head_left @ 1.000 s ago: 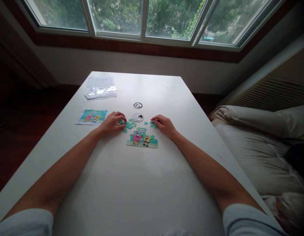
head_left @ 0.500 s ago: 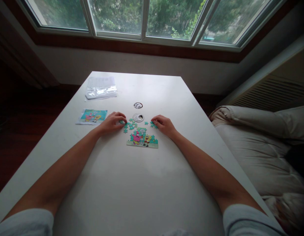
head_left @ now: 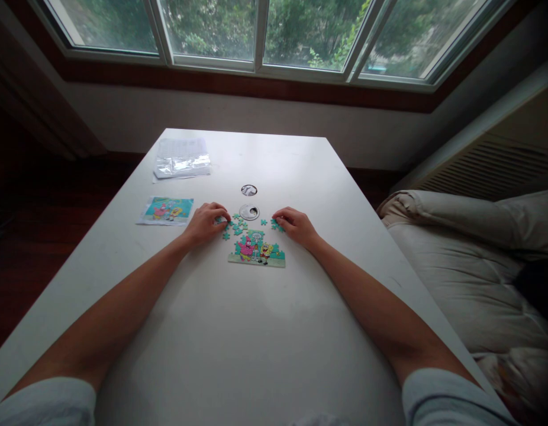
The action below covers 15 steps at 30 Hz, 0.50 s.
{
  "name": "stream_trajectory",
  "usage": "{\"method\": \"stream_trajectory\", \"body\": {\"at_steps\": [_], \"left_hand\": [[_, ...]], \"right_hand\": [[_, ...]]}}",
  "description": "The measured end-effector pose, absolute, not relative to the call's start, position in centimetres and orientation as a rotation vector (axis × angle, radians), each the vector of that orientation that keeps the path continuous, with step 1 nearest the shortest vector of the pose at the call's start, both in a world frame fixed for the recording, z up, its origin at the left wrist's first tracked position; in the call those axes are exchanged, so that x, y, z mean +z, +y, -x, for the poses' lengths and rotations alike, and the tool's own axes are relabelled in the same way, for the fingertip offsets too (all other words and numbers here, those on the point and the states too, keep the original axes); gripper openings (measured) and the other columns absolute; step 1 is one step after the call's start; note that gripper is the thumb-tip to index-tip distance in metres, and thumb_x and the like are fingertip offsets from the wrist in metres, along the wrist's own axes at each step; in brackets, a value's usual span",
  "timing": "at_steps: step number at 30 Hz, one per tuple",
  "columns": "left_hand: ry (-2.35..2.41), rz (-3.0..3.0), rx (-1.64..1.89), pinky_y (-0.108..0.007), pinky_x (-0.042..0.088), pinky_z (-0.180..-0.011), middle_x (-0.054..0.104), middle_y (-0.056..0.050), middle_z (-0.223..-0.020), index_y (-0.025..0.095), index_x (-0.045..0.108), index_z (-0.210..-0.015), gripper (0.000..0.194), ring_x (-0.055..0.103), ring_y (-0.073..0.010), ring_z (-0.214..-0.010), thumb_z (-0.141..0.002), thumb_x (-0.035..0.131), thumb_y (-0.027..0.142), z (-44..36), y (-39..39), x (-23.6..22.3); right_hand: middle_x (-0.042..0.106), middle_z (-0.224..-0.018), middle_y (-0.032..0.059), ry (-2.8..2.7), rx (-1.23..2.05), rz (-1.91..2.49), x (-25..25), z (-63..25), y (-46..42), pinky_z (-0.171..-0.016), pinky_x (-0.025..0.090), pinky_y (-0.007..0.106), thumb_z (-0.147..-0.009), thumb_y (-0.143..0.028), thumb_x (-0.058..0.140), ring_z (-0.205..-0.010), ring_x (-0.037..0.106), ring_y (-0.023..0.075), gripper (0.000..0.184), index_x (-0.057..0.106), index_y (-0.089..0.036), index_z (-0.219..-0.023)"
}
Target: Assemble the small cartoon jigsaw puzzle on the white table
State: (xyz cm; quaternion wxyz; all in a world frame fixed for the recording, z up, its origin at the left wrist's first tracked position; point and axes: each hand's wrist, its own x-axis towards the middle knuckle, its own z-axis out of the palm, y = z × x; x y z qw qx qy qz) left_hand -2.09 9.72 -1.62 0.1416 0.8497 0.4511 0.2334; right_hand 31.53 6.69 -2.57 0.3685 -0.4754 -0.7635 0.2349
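Note:
A partly joined jigsaw puzzle (head_left: 256,251) with cartoon figures lies flat on the white table, its upper edge uneven. My left hand (head_left: 208,223) is closed at the loose teal puzzle pieces (head_left: 238,226) above and left of it, fingertips curled on a piece partly hidden under them. Right of the puzzle's top, my right hand (head_left: 297,226) rests with thumb and forefinger drawn together on a puzzle piece (head_left: 276,226) in a smaller group. One single loose piece (head_left: 264,222) lies between the two groups.
A picture card (head_left: 167,210) of the same cartoon lies left of my left hand. Clear plastic packaging with paper (head_left: 182,158) is at the far left of the table (head_left: 256,343). Two round fittings (head_left: 249,212) sit behind the pieces. A padded seat (head_left: 469,266) stands right.
My left hand has shifted slightly right, its fingers drawing closer together. The loose pieces beside it have spread out and moved a little. My right hand has stayed in place.

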Motion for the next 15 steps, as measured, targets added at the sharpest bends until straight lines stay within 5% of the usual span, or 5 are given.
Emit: {"method": "stream_trajectory", "body": {"at_steps": [15], "left_hand": [[1.309,-2.497,0.645,-0.045,0.045,-0.101,0.067,-0.006,-0.114,0.027,0.077,-0.100,0.021,0.056,-0.0276,-0.109,-0.089,0.060,0.032,1.9,8.8,-0.5]], "right_hand": [[0.070,-0.090,0.0060,-2.004,0.378,1.546,-1.1,-33.4,7.3,-0.077,0.046,0.033,-0.089,-0.024,0.059,-0.078,0.060,0.0188,0.018,0.076,-0.021,-0.092]]}}
